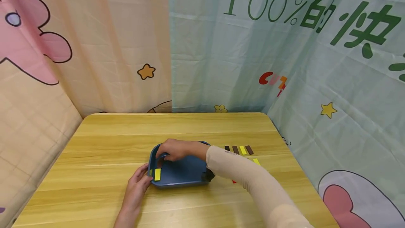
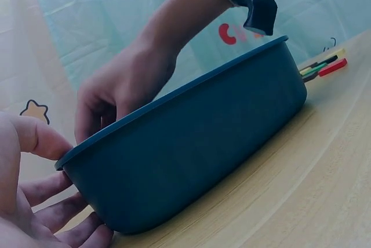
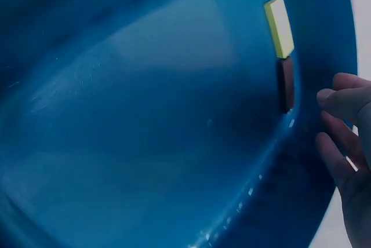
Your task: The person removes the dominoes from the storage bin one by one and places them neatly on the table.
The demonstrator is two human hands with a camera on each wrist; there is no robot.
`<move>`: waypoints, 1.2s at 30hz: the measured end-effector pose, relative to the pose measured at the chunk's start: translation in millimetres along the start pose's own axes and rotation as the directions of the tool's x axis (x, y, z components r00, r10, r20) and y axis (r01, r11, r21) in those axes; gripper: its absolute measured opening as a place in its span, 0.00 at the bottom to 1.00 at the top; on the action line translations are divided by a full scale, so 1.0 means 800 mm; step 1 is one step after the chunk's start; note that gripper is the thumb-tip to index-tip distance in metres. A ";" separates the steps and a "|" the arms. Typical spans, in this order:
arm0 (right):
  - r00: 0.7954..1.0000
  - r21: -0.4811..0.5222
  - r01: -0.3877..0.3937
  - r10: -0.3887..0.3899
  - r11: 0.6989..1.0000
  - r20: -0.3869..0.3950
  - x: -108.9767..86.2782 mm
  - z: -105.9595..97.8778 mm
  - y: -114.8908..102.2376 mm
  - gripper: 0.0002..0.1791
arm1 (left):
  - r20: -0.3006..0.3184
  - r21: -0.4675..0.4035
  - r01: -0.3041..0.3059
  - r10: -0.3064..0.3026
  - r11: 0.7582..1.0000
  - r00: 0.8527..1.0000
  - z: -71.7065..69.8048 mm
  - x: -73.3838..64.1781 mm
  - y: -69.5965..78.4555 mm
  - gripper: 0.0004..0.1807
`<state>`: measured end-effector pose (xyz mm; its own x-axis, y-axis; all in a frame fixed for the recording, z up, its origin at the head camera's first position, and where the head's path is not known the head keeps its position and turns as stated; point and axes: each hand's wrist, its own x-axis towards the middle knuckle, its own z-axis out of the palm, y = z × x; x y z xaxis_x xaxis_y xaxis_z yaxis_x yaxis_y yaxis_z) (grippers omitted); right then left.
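Observation:
A deep blue plastic basin (image 1: 183, 175) sits on the table. My left hand (image 1: 136, 185) holds its left end, thumb at the rim and fingers along the outer wall, as the left wrist view shows. My right hand (image 1: 174, 149) reaches over the basin to the inner side of that same end. In the right wrist view its loosely bent fingers (image 3: 342, 106) have nothing visible between them. Close to them, a dark brown block (image 3: 287, 86) lies on the basin floor, end to end with a yellow block (image 3: 280, 28).
To the right of the basin, several small blocks lie on the wooden table (image 1: 104, 150), among them a yellow block (image 1: 242, 150), a brown block (image 1: 249, 150) and a red block (image 1: 234, 181). The right sleeve (image 1: 243, 171) partly covers that area. Printed curtains (image 1: 205, 62) surround the table.

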<state>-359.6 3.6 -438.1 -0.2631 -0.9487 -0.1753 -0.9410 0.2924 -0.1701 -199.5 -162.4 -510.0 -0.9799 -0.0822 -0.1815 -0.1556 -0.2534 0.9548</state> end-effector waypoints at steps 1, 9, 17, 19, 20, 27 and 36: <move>1.000 0.007 0.007 -0.007 1.000 0.006 0.003 0.003 0.001 0.18 | 0.000 0.000 0.001 -0.001 1.000 1.000 0.000 0.000 0.000 0.31; 0.994 0.017 0.071 -0.072 0.997 0.087 0.029 0.013 0.002 0.14 | 0.000 -0.002 -0.007 0.007 1.000 1.000 -0.001 -0.001 0.002 0.31; 0.976 -0.098 0.087 -0.065 0.991 0.207 0.042 0.012 -0.002 0.12 | -0.008 -0.022 -0.024 0.023 0.999 1.000 0.000 0.000 0.001 0.31; 0.976 -0.112 0.070 -0.045 0.991 0.212 0.041 0.015 -0.002 0.13 | -0.010 -0.024 -0.013 0.013 1.000 1.000 0.001 0.000 0.000 0.31; 0.977 -0.116 0.061 -0.035 0.991 0.211 0.040 0.017 -0.002 0.13 | -0.009 -0.024 -0.011 0.010 1.000 1.000 0.001 0.000 -0.001 0.31; 0.989 -0.086 0.010 0.003 0.996 0.147 0.030 0.023 -0.002 0.08 | 0.000 -0.016 -0.007 0.007 1.000 1.000 0.001 0.001 -0.002 0.31; 0.992 0.147 -0.061 0.044 0.987 0.118 0.027 0.028 0.002 0.06 | -0.016 -0.007 0.009 -0.009 1.000 1.000 0.002 -0.001 -0.001 0.31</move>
<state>-362.1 -13.7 -463.8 -0.2771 -0.9143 -0.2954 -0.8819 0.3641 -0.2995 -198.6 -160.6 -510.5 -0.9765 -0.0951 -0.1934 -0.1631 -0.2609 0.9515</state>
